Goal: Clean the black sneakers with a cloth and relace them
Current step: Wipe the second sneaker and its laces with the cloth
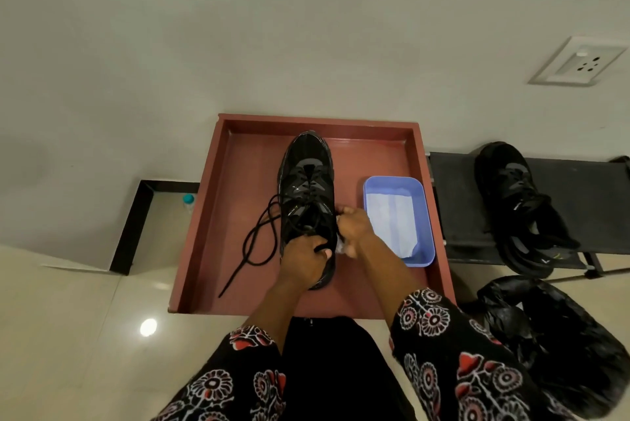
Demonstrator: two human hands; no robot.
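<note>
A black sneaker (306, 182) stands toe-away on a reddish-brown tray (235, 216). Its black lace (259, 240) trails in loops over the tray to the left. My left hand (303, 260) grips the sneaker's heel collar, thumb over the rim. My right hand (353, 226) is at the shoe's right side by the upper eyelets; it pinches the lace end, and a bit of white cloth (342, 246) shows under its palm. A second black sneaker (521, 205) lies on a dark rack to the right.
A light blue tub (426, 216) holding a white cloth (395, 223) sits on the tray's right part. A black plastic bag (552, 335) lies on the floor at the right. A small teal-capped bottle (188, 202) stands left of the tray. A wall socket (579, 62) is above.
</note>
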